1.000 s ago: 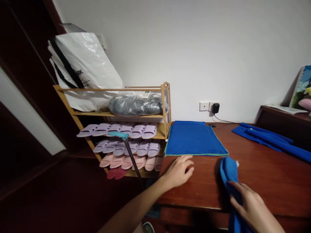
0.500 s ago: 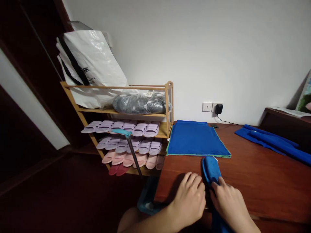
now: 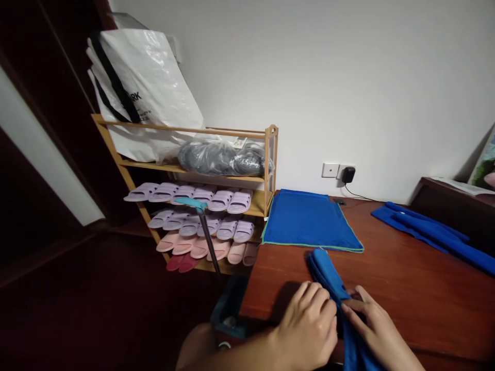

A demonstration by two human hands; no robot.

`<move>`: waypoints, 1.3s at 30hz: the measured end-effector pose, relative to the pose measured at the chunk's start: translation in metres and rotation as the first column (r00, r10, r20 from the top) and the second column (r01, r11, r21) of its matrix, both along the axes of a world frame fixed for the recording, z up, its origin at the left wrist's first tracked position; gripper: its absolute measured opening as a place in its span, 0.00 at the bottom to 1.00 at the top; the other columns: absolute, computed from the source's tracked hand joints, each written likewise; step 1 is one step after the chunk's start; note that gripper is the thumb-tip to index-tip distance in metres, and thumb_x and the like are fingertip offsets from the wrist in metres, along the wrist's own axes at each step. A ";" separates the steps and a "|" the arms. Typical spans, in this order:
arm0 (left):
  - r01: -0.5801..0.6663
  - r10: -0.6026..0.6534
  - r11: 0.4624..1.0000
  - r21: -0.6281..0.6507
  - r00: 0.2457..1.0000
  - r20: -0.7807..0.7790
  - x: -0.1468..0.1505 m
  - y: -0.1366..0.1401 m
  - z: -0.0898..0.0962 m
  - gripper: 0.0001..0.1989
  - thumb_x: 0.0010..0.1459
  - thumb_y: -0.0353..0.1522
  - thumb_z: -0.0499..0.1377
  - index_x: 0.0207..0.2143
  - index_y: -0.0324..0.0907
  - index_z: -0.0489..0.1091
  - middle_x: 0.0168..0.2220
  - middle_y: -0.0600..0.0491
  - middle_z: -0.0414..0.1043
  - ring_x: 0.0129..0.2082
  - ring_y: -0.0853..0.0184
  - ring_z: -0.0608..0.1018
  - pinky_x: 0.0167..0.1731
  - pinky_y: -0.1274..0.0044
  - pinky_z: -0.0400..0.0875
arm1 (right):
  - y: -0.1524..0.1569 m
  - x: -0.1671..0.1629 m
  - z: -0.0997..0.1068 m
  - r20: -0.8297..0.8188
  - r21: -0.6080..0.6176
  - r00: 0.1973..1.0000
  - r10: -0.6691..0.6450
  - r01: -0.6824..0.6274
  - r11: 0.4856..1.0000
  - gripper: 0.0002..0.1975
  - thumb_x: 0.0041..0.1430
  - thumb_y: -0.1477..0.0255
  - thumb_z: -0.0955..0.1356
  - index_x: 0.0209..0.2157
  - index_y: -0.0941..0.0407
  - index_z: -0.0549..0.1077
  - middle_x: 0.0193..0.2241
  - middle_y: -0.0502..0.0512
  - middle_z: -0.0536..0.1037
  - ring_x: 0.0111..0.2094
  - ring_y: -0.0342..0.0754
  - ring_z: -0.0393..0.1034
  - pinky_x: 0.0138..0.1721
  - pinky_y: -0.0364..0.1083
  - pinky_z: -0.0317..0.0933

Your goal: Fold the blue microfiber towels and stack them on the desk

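A narrow folded blue cloth (image 3: 327, 270) lies at the front edge of the wooden table, with its lower end hanging over the edge toward me. My right hand (image 3: 373, 322) pinches it from the right between thumb and fingers. On the other side, my left hand (image 3: 309, 322) is closed against the cloth, fingers curled and thumb out of sight. Beyond them a flat blue cloth (image 3: 313, 219) with green edging is spread on the table. More blue cloths (image 3: 429, 226) lie folded at the right.
Left of the table (image 3: 410, 288) stands a wooden rack (image 3: 266, 175) with purple and pink slippers, a white bag (image 3: 154, 82) and a plastic-wrapped grey bundle (image 3: 224, 157). A blue-topped pole (image 3: 209, 237) leans before it. A black plug (image 3: 348, 174) sits in the wall socket.
The far end of the held cloth has swung left and its folds look narrower. My right hand has shifted slightly right and its grip has changed to a pinch. The view has tilted slightly.
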State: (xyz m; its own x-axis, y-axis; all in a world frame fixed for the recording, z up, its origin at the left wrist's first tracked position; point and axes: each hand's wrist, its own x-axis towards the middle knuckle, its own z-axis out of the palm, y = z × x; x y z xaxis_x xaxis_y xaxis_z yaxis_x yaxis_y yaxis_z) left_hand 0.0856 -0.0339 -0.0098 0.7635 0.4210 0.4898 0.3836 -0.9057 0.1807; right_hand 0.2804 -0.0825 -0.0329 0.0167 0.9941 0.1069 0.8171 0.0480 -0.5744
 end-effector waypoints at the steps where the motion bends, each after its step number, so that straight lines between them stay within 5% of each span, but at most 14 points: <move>1: 0.009 -0.009 1.000 0.004 1.000 -0.001 0.000 -0.001 -0.001 0.05 0.59 0.31 0.52 0.36 0.40 0.66 0.36 0.48 0.67 0.40 0.60 0.70 0.44 0.67 0.65 | 0.001 0.000 -0.003 -0.031 0.007 0.999 0.009 -0.009 1.000 0.20 0.62 0.58 0.57 0.36 0.52 0.76 0.44 0.57 0.70 0.48 0.49 0.66 0.50 0.45 0.60; 12: 0.066 -0.080 0.994 -0.088 0.982 -0.169 0.002 0.005 -0.015 0.16 0.60 0.34 0.55 0.50 0.42 0.60 0.44 0.50 0.68 0.44 0.61 0.69 0.47 0.70 0.62 | 0.002 0.005 -0.013 -0.195 -0.022 0.980 0.020 -0.025 0.999 0.20 0.61 0.56 0.59 0.36 0.53 0.77 0.49 0.58 0.66 0.54 0.51 0.60 0.57 0.50 0.52; 20: 0.069 -0.078 0.996 -0.056 0.982 -0.173 0.005 0.009 -0.017 0.06 0.61 0.35 0.56 0.39 0.43 0.65 0.41 0.52 0.67 0.43 0.63 0.68 0.43 0.72 0.62 | 0.002 0.025 -0.007 -0.262 0.029 0.963 0.061 -0.055 0.998 0.19 0.60 0.58 0.60 0.39 0.53 0.77 0.48 0.58 0.70 0.51 0.50 0.64 0.55 0.47 0.56; 28: 0.041 -0.036 0.999 0.024 0.979 -0.202 0.007 0.009 -0.021 0.06 0.62 0.37 0.54 0.36 0.43 0.65 0.40 0.52 0.64 0.41 0.63 0.67 0.42 0.72 0.62 | -0.005 0.114 -0.034 -0.022 0.088 0.989 -0.149 0.150 0.985 0.19 0.57 0.56 0.61 0.33 0.54 0.76 0.50 0.59 0.70 0.50 0.52 0.66 0.52 0.49 0.61; 39: 0.044 -0.059 0.997 -0.066 0.965 -0.254 -0.009 0.015 -0.008 0.04 0.60 0.30 0.54 0.31 0.42 0.62 0.37 0.53 0.62 0.39 0.64 0.65 0.42 0.73 0.60 | -0.049 0.224 -0.082 0.128 0.220 0.853 -0.506 0.473 0.853 0.23 0.52 0.52 0.60 0.31 0.54 0.75 0.45 0.58 0.74 0.45 0.53 0.70 0.44 0.50 0.66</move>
State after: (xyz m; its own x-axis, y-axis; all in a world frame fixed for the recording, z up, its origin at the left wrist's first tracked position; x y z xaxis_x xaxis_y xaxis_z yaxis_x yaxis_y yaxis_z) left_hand 0.0769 -0.0192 -0.0176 0.8814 0.4002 0.2511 0.3769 -0.9161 0.1372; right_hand 0.5040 -0.1310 -0.1145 0.4612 0.8261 0.3238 0.8463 -0.2998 -0.4404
